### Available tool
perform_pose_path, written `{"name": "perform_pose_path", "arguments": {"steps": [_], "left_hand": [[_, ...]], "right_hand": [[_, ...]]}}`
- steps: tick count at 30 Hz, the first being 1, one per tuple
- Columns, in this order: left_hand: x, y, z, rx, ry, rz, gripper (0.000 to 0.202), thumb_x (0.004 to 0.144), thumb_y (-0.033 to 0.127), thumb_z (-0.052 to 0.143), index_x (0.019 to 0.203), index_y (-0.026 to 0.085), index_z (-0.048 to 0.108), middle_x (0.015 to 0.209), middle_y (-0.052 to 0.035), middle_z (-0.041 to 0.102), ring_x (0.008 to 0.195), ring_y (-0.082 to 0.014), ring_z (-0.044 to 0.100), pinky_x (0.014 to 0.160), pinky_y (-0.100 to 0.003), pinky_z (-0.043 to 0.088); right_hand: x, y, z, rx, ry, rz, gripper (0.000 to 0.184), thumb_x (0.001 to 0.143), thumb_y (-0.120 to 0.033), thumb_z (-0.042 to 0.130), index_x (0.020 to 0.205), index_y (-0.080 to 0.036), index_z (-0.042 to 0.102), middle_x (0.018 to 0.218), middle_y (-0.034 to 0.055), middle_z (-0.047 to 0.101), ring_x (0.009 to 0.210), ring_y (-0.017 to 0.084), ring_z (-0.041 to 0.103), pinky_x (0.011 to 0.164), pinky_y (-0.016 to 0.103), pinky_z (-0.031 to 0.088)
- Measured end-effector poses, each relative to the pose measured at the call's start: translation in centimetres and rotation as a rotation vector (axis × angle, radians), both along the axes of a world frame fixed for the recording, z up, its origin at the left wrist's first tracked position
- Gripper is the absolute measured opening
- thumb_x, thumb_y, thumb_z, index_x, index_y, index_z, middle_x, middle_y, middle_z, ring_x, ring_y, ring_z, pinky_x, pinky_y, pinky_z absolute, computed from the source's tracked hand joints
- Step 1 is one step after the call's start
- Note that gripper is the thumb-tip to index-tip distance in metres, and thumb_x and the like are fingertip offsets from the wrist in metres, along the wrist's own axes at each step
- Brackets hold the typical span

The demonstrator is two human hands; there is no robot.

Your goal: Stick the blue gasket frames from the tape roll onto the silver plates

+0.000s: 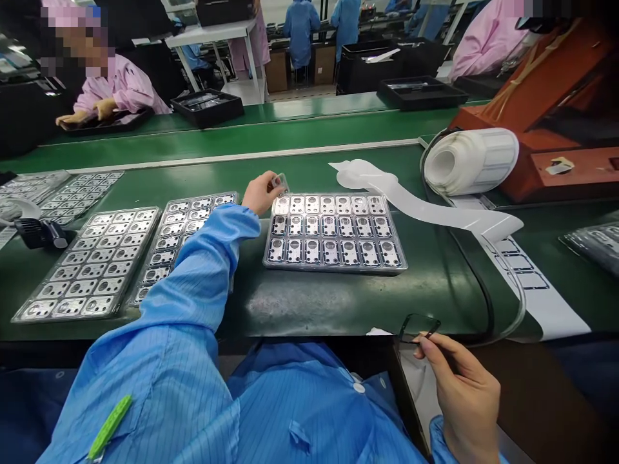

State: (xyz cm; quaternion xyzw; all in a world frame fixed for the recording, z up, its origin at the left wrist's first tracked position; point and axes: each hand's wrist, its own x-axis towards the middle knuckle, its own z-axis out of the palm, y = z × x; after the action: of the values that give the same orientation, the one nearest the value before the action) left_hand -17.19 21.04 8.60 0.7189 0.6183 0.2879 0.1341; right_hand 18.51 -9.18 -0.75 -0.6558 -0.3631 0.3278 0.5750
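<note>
My left hand [260, 193] pinches a small flat plate [280, 183] at the far left corner of a clear tray [335, 267]. That tray holds rows of silvery plates with round marks and dark edges. Down at the table's front edge, my right hand [464, 386] has a thin black rectangular frame [411, 316] between thumb and fingers. The frame looks like an adhesive gasket and is held away from the plates. Left of the middle tray lie a second tray of plates [167, 241], partly hidden by my left sleeve, and a third tray [91, 264].
A white strip [435, 209] curls over the green table [309, 303] beside a white roll [469, 161] and an orange machine [570, 171]. Printed backing [541, 290] hangs toward the front edge, with cables nearby. A co-worker's gloved hands [89, 115] are across the line, near black bins [207, 106].
</note>
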Motion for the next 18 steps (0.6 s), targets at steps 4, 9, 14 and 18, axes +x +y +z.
{"name": "perform_pose_path", "arguments": {"steps": [4,9,14,18], "left_hand": [[3.5,-7.6,2.9,-0.09,-0.517,-0.141,0.015,0.083,0.026,0.064,0.093,0.017,0.059,0.08,-0.0002,0.064,0.067,-0.0099,0.058,0.056,-0.02,0.044],[8.4,-17.9,1.4,-0.565,-0.788,-0.322,0.029,0.086,0.042,0.065,0.096,0.016,0.058,0.073,-0.0001,0.065,0.057,-0.0072,0.058,0.046,-0.017,0.037],[12.7,-21.3,-4.7,-0.864,-0.981,-0.321,0.048,0.084,0.057,0.063,0.107,0.015,0.056,0.076,-0.0011,0.065,0.057,-0.0084,0.061,0.044,-0.016,0.036],[14.6,-21.6,-6.9,-0.897,-1.027,-0.366,0.054,0.084,0.061,0.06,0.11,0.013,0.058,0.079,-0.0018,0.063,0.063,-0.0093,0.063,0.048,-0.018,0.042]], "right_hand": [[-0.6,0.6,0.0,0.011,-0.013,0.015,0.033,0.07,-0.044,0.084,0.09,-0.019,0.075,0.075,0.0039,0.073,0.066,0.018,0.067,0.069,0.033,0.057],[-1.9,1.4,-0.2,0.027,0.059,0.045,0.028,0.075,-0.041,0.081,0.09,-0.019,0.074,0.073,0.0028,0.071,0.065,0.016,0.066,0.067,0.031,0.056],[-3.5,1.6,0.2,0.019,0.087,0.1,0.025,0.077,-0.041,0.079,0.089,-0.02,0.074,0.071,0.0016,0.07,0.061,0.014,0.064,0.061,0.029,0.055],[-4.5,1.4,1.0,-0.019,-0.032,0.129,0.022,0.079,-0.041,0.076,0.087,-0.02,0.074,0.07,0.0013,0.07,0.058,0.014,0.064,0.057,0.027,0.055]]}}
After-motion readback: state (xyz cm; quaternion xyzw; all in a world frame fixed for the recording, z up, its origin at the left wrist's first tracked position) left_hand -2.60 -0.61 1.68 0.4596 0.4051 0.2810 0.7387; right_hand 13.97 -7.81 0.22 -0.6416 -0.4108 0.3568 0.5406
